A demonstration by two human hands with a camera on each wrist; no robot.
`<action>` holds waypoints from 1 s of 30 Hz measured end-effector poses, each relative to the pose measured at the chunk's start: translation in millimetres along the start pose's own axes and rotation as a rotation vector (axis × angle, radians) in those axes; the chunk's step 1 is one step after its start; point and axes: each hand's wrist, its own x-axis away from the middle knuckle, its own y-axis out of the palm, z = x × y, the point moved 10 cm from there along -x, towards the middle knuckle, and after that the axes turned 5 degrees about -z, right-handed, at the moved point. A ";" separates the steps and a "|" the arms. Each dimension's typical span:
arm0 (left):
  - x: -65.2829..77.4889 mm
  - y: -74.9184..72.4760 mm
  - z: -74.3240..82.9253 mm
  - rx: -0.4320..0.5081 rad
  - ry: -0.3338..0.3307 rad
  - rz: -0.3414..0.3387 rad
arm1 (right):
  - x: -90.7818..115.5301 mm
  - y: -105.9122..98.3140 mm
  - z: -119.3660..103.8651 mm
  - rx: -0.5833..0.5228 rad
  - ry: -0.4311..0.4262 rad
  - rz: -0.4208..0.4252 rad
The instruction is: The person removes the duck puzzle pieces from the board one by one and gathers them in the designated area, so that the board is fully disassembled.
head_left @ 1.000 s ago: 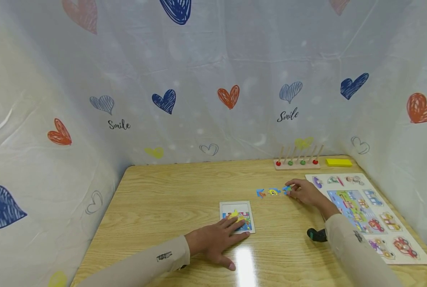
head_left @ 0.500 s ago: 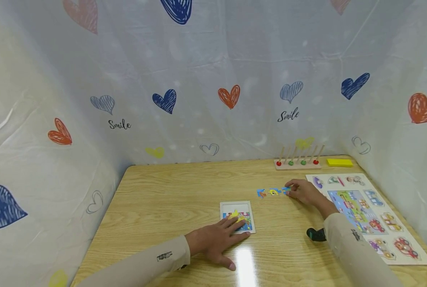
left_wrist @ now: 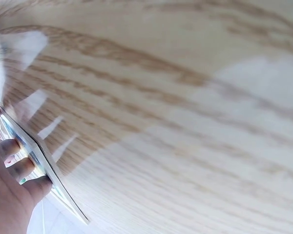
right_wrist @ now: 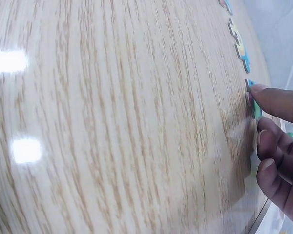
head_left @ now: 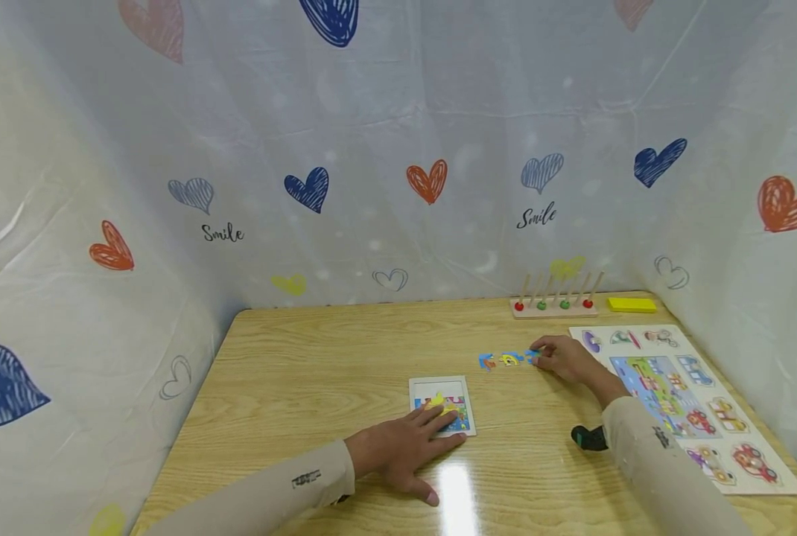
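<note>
My left hand (head_left: 405,450) lies with fingers spread over a small white-framed puzzle tray (head_left: 432,379). Its fingertips rest on the joined colourful pieces there, hiding part of the picture. Farther right, my right hand (head_left: 564,361) pinches a blue and green jigsaw piece (right_wrist: 256,107) between thumb and index finger, low at the tabletop; the other fingers curl beneath. Left of that piece, a blue and yellow jigsaw piece (head_left: 511,359) and a blue and orange jigsaw piece (head_left: 486,362) form a row. In the left wrist view, fingers overlap the tray's edge (left_wrist: 63,192).
A large picture board (head_left: 767,439) with vehicles lies under and beyond the right forearm. At the back right stand a wooden peg rack (head_left: 554,307) with red and green beads and a yellow block (head_left: 632,305). A dark rounded object (head_left: 589,438) sits beside the right sleeve.
My right hand has shifted very slightly left, and the pinched jigsaw piece shows lower and closer to the middle piece. The left hand stays on the tray.
</note>
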 end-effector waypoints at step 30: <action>-2.9 -6.1 -3.0 0.023 -0.007 0.030 | 4.5 2.7 4.5 -0.001 0.040 -0.002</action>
